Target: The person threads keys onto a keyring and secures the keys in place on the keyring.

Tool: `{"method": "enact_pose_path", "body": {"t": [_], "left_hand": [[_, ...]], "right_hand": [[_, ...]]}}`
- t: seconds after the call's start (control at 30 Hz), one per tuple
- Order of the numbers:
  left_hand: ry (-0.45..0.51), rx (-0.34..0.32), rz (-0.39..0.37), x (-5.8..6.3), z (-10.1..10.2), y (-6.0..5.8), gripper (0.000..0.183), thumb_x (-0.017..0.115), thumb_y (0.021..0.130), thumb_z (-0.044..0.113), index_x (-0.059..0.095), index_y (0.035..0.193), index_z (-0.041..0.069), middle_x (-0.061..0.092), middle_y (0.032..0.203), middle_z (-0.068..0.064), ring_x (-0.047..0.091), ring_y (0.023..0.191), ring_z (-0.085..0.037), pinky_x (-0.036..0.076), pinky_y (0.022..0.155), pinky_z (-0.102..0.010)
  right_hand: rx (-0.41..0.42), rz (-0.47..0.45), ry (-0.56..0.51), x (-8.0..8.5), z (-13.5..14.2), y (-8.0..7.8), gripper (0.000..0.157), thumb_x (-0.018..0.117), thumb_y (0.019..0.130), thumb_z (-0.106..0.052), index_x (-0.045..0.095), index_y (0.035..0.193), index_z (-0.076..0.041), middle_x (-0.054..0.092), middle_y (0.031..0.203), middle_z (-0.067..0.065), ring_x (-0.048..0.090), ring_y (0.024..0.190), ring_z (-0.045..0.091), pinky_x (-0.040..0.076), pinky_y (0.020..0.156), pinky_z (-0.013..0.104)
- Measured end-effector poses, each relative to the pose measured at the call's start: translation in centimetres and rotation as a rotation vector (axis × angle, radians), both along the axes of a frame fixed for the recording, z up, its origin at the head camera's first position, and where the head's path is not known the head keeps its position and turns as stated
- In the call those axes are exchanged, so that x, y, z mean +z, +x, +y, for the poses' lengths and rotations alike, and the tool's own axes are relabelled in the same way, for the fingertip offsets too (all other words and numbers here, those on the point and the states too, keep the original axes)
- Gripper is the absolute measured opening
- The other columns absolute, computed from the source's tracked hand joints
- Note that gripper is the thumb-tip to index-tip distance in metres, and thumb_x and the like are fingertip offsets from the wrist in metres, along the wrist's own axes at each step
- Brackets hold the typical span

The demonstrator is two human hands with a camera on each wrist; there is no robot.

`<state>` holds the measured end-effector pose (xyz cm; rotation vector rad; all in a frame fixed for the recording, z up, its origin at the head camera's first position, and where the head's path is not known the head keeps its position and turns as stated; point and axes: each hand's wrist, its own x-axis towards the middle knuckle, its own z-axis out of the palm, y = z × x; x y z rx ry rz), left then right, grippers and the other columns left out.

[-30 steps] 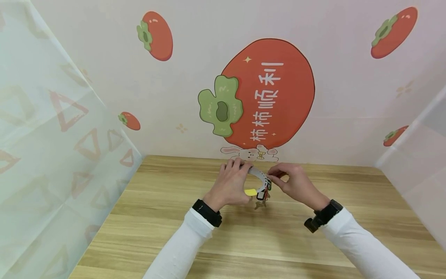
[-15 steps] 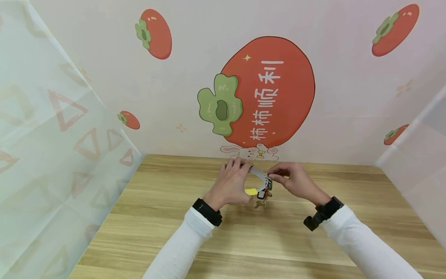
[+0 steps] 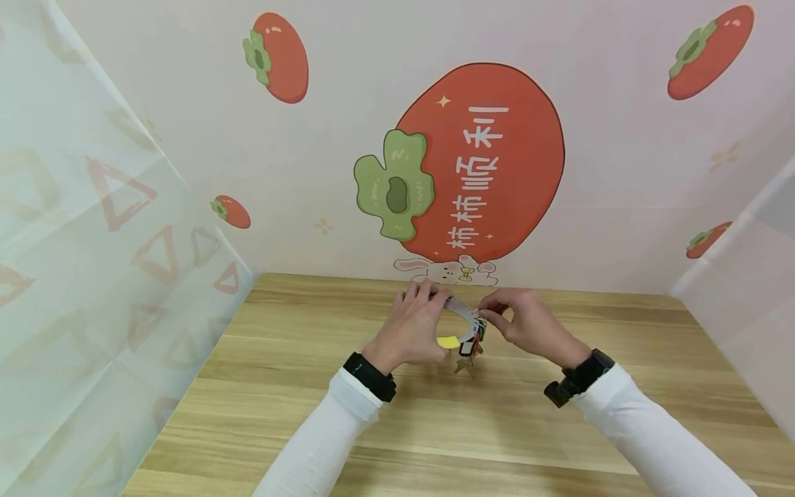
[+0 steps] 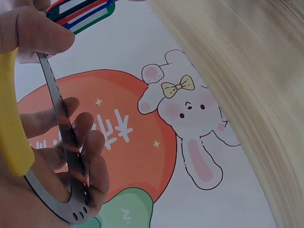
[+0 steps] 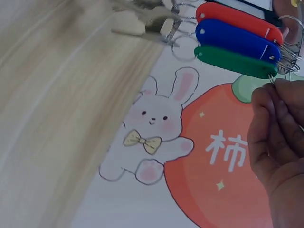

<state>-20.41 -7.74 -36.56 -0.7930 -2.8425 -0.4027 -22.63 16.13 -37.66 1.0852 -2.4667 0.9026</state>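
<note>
My left hand grips a curved grey metal band with a row of small holes and a yellow grip. It is held up over the table. From the band's right side hang several key tags with keys; red, blue and green ones show clearly. Beside these tags, my right hand pinches a thin metal wire at the green tag's end. Whether the wire passes through a hole in the band is hidden by the fingers.
A wood-grain table lies below both hands. Close behind stands a white wall printed with persimmons and a rabbit. Pale patterned side panels rise at left and right. Each wrist wears a black strap.
The right fingertips have shifted only slightly at the metal wire, and the hanging tags and keys have swung a little. My left hand keeps its grip on the band.
</note>
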Motion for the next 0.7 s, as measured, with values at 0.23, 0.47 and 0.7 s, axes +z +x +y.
{"method": "enact_pose_path", "body": {"t": [0.23,0.47,0.7], "left_hand": [[0.005,-0.011,0.014,-0.1,0.0,0.1,0.081,0.083,0.064,0.029,0.057,0.139,0.014,0.049,0.132,-0.01,0.042,0.122,-0.03,0.037,0.1,-0.052],[-0.006,-0.019,0.055,-0.2,0.0,0.1,0.082,0.084,0.062,0.03,0.057,0.138,0.014,0.049,0.131,-0.009,0.043,0.121,-0.029,0.038,0.096,-0.048],[-0.015,-0.022,0.078,-0.2,0.1,0.2,0.083,0.084,0.061,0.03,0.056,0.138,0.015,0.049,0.133,-0.01,0.042,0.123,-0.029,0.038,0.095,-0.047]], "right_hand": [[0.042,0.202,0.082,0.6,-0.3,0.2,0.019,0.083,0.078,0.006,0.076,0.091,-0.005,0.071,0.084,0.0,0.067,0.072,0.008,0.057,0.062,0.031],[0.064,0.172,0.165,1.7,-0.5,0.4,0.015,0.081,0.081,0.005,0.077,0.092,-0.005,0.071,0.085,0.0,0.065,0.072,0.009,0.056,0.062,0.028],[0.047,-0.014,0.163,2.5,-0.6,0.4,0.013,0.077,0.085,0.003,0.077,0.093,-0.008,0.071,0.086,-0.004,0.062,0.071,0.003,0.054,0.063,0.025]]}}
